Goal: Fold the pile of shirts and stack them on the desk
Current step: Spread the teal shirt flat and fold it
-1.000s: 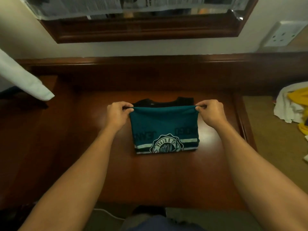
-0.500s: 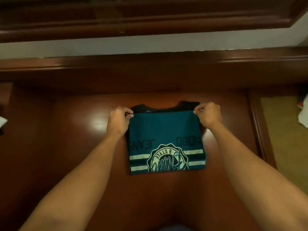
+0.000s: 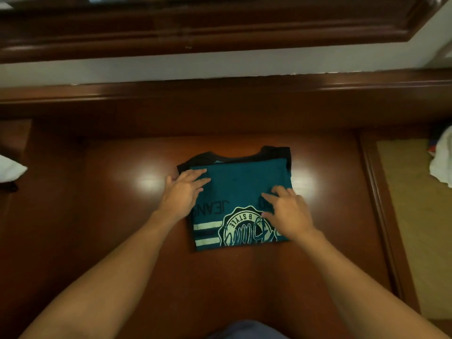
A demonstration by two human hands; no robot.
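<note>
A teal shirt (image 3: 241, 184) with a black collar and a white round logo lies folded into a rectangle in the middle of the dark wooden desk (image 3: 97, 216). My left hand (image 3: 182, 190) lies flat on its left edge, fingers straight and pointing right. My right hand (image 3: 287, 210) rests on its lower right part over the logo, fingers spread and touching the cloth. Neither hand grips the shirt.
A raised wooden ledge (image 3: 220, 94) runs along the back of the desk under a framed mirror. White cloth (image 3: 441, 162) lies on a tan surface to the right, past the desk's edge. A white fabric corner (image 3: 11, 168) shows at far left.
Both hands let go of the shirt's far edge, which they were pinching. The left lies flat on the left edge; the right moved nearer onto the cloth. The camera tilted down.
</note>
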